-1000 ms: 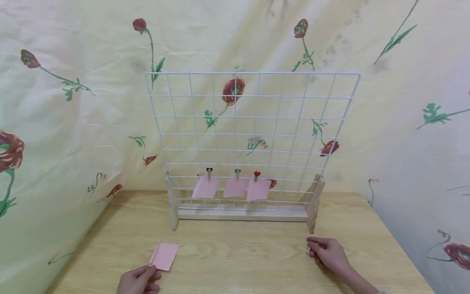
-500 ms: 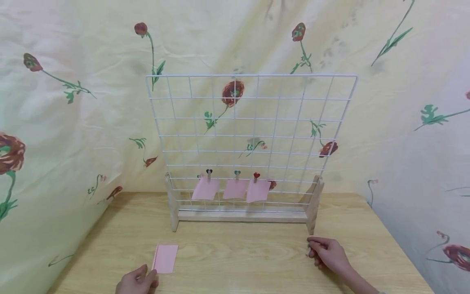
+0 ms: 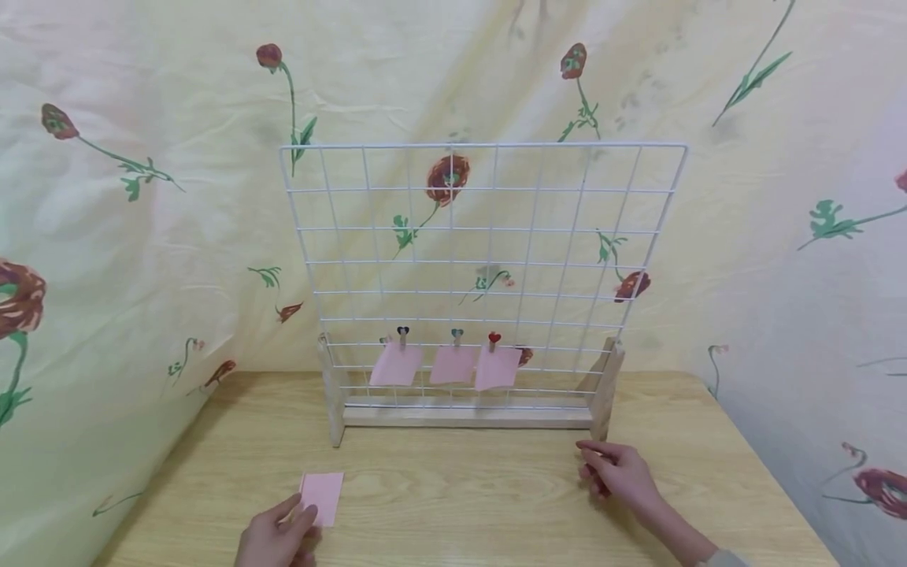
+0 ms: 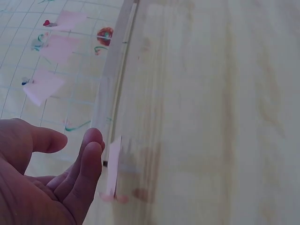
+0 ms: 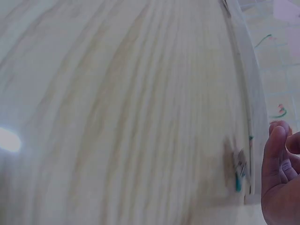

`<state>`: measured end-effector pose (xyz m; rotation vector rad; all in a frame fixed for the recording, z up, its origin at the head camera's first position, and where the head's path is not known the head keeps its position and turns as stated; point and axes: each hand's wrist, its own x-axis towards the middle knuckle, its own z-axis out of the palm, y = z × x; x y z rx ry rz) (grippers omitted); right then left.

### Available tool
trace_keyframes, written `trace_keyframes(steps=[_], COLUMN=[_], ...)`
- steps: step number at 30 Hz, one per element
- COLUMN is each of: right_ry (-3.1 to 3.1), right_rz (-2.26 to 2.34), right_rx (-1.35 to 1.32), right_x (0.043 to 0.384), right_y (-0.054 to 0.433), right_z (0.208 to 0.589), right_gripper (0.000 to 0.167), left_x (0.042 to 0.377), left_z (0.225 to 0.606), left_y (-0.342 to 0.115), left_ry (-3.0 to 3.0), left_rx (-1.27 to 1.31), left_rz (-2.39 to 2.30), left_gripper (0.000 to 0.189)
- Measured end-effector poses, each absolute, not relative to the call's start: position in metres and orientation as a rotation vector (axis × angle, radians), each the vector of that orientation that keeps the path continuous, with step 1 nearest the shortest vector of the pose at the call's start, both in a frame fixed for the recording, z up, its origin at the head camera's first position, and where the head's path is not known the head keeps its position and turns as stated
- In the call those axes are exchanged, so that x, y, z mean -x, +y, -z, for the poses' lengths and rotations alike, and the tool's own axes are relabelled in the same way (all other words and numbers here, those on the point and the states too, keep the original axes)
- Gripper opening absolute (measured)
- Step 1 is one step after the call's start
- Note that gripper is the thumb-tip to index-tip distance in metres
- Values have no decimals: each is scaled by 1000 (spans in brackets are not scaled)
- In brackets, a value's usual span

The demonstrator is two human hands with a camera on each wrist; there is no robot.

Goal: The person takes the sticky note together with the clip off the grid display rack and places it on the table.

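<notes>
My left hand (image 3: 278, 535) is at the near left, with its fingertips over the lower left part of a pink paper note (image 3: 326, 498). In the left wrist view the thumb and fingers stand apart, and the pink note (image 4: 114, 168) is seen nearly edge-on beyond the fingers. My right hand (image 3: 620, 476) hovers in front of the right foot of a wire grid rack (image 3: 468, 418), its fingers loosely bent with nothing visible between them. Close to those fingers, a small clip with a teal end (image 5: 239, 171) shows on the table in the right wrist view.
Three pink notes hang low on the white grid, under a dark-blue heart clip (image 3: 403, 332), a teal heart clip (image 3: 457, 335) and a red heart clip (image 3: 494, 339). Flowered cloth (image 3: 177, 260) encloses the wooden table (image 3: 453, 504) at the back and sides.
My right hand has shifted slightly left and toward the rack, and its fingers have spread. My left hand has moved a little right over the pink note, with thumb and forefinger farther apart.
</notes>
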<state>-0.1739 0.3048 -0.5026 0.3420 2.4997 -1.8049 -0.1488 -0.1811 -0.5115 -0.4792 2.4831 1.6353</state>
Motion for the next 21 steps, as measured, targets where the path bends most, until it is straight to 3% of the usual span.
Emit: trace_keyframes(steps=[21], right_ry=[2372], right_rz=[1954], right_rx=[-65], right_x=[204], right_y=[220], right_z=[479], right_gripper=[35], left_x=[198], left_z=[491], left_y=[-123], left_ry=[2322], left_rx=[165], left_rz=[-1977], left_gripper=[52])
